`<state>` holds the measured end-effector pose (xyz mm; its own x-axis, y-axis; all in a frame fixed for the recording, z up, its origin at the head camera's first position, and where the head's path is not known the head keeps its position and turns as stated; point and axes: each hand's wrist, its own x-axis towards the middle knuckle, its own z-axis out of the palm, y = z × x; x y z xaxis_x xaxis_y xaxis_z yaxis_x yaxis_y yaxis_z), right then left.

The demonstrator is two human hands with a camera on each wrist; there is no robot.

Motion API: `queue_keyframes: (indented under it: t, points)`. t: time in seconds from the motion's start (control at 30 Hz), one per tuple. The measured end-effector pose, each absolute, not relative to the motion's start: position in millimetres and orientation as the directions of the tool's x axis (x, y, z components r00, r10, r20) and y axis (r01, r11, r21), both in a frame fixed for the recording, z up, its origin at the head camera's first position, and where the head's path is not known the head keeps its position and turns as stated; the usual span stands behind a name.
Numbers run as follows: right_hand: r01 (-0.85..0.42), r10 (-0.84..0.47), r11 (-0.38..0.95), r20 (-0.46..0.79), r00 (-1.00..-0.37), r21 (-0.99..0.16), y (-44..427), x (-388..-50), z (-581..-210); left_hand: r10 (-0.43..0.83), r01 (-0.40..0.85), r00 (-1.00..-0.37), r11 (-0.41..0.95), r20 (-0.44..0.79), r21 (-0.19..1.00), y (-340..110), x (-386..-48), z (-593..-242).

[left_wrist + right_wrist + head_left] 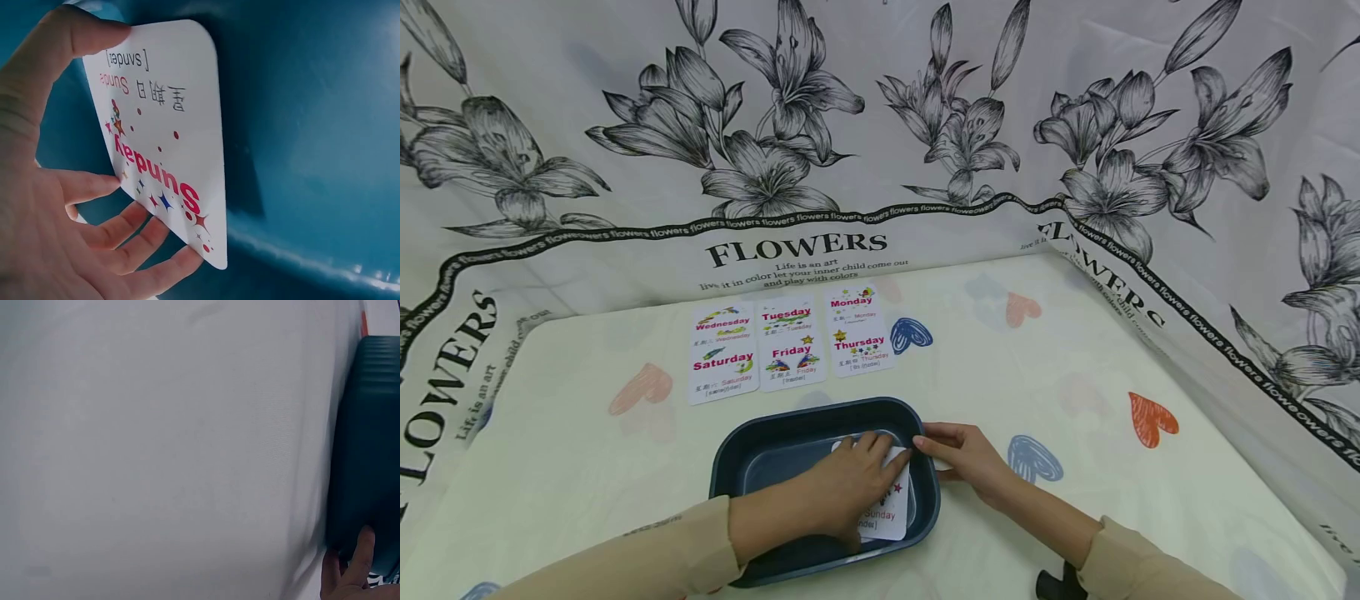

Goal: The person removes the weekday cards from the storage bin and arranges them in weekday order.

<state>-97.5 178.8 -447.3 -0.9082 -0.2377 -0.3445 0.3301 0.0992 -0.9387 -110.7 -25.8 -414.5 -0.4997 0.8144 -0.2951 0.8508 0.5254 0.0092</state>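
Observation:
A dark blue rectangular tray (820, 410) stands on the table near me. Inside its right half, my left hand (842, 492) holds a white Sunday card (891, 512) by its edges. The left wrist view shows the thumb at one end of this Sunday card (156, 125) and the fingertips along its lower side, the card tilted against the blue surface. My right hand (973, 462) grips the tray's right rim, thumb over the edge and fingers outside. In the right wrist view, fingers (362, 553) touch the tray's outer wall (369, 450).
Beyond the tray, several weekday cards lie in two rows, among them Wednesday (722, 325), Saturday (724, 375), Friday (792, 367) and Thursday (863, 354). A heart-print cloth (1075, 350) covers the table. Flower-print curtains (910, 175) hang behind. A small black object (1060, 582) sits by the right sleeve.

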Motion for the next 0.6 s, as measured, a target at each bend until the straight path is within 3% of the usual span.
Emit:
queue_keyframes:
  t: [0.27, 0.6]
  points:
    - [0.333, -0.238, 0.097, -0.346, -0.907, -0.938, 179, -97, -448, 0.8, 0.822, -0.532, 0.566, -0.276, 0.056, -34, -117, -399]
    - [0.344, -0.209, 0.133, -0.366, -0.907, -0.929, 179, -97, -448, 0.799, 0.794, -0.587, 0.599, -0.127, 0.099, -47, -136, -347]
